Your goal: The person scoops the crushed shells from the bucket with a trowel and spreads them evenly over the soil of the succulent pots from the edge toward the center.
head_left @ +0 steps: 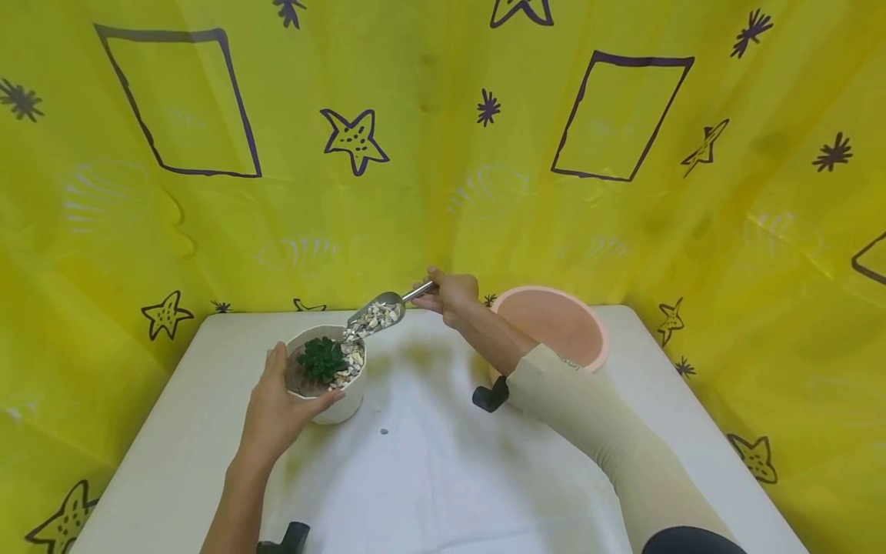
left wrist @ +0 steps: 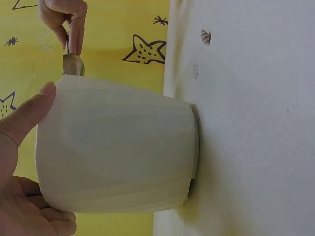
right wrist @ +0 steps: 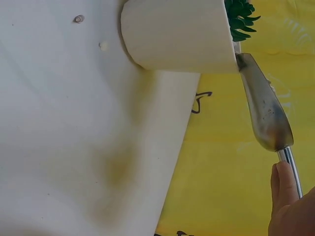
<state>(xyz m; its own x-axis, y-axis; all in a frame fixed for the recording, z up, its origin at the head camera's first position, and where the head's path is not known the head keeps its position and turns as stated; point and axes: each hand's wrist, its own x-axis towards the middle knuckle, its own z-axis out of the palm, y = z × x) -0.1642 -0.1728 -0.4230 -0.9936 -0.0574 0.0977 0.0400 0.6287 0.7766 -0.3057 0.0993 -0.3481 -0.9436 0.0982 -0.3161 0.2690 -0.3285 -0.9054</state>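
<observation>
Gripped by its handle (head_left: 419, 291) in our right hand (head_left: 453, 295), a metal scoop (right wrist: 268, 110) of pebbles (head_left: 381, 315) tilts at the rim of a white planter (head_left: 341, 409) our left hand (head_left: 275, 408) clasps between spread thumb and fingers.

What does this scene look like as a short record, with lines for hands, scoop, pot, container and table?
Left hand: grips the white pot
Right hand: holds the metal scoop by its handle
Scoop load: pebbles, tip at the pot's rim
Pot contents: green plant, more pebbles along one side
Pink container: partly hidden by the right arm
White table: small loose bit near the pot
</observation>
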